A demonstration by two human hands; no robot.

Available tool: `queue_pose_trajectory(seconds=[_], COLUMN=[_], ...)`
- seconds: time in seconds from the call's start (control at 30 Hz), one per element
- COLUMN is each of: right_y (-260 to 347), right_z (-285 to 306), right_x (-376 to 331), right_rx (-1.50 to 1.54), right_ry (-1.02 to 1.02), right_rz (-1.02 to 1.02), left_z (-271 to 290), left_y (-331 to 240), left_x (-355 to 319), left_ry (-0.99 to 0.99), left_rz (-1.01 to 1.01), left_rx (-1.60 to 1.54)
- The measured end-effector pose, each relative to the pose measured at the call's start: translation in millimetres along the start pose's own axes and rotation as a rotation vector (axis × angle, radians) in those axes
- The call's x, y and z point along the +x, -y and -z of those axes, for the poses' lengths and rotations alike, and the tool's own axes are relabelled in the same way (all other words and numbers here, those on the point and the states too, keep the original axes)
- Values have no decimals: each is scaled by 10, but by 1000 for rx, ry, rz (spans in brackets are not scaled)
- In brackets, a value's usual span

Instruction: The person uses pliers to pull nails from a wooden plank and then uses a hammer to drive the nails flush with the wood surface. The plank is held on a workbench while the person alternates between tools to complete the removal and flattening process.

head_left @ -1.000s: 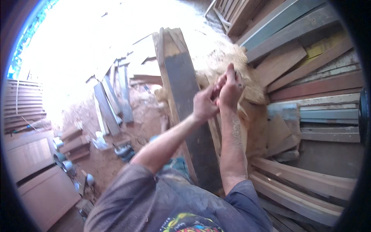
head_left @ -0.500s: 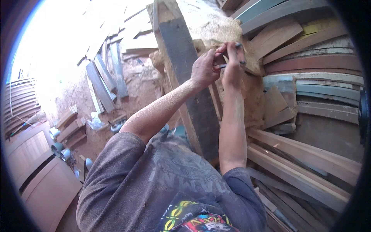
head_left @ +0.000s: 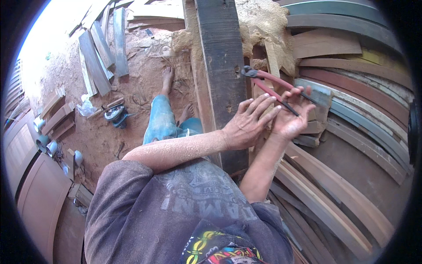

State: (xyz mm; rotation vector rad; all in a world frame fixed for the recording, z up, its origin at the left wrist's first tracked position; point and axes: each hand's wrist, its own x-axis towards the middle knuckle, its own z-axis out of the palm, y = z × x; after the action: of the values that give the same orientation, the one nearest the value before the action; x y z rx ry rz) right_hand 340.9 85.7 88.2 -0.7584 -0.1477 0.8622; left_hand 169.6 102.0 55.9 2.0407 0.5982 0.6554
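A pair of pincers [head_left: 266,82] with red handles and dark handle ends lies slantwise, its dark metal head at the edge of a long dark timber beam [head_left: 221,53]. My right hand [head_left: 290,116], palm turned up, has its fingers curled round the handles near their ends. Across the beam reaches my left hand [head_left: 250,121], fingers stretched out flat, the tips touching the lower handle beside my right hand. The jaws of the pincers point left and hold nothing that I can see.
Stacked planks and mouldings [head_left: 351,83] fill the right side, with long boards [head_left: 334,193] below them. On the sandy floor at left lie loose boards [head_left: 100,55], a power tool [head_left: 116,115] and wooden panels [head_left: 39,207]. A foot [head_left: 168,79] stands left of the beam.
Both hands have come down and to the right, nearer my body. My left fingers, curled before, are now stretched out. The pincers have come clearly into view, and the whole view has shifted.
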Motion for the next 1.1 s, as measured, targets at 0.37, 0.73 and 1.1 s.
queue_pose_trajectory(seconds=[0.37, 0.73, 1.1], right_y=[125, -111, -28], right_z=[-245, -521, -757], right_x=[87, 193, 445], right_rx=[-145, -430, -1153], right_ry=[192, 107, 95], right_rz=[-38, -75, -75], left_z=[173, 249, 191], left_y=[-94, 173, 357], left_x=[195, 564, 1084], left_ry=[-106, -285, -493], left_rz=[-72, 19, 164], left_rx=[-91, 30, -111])
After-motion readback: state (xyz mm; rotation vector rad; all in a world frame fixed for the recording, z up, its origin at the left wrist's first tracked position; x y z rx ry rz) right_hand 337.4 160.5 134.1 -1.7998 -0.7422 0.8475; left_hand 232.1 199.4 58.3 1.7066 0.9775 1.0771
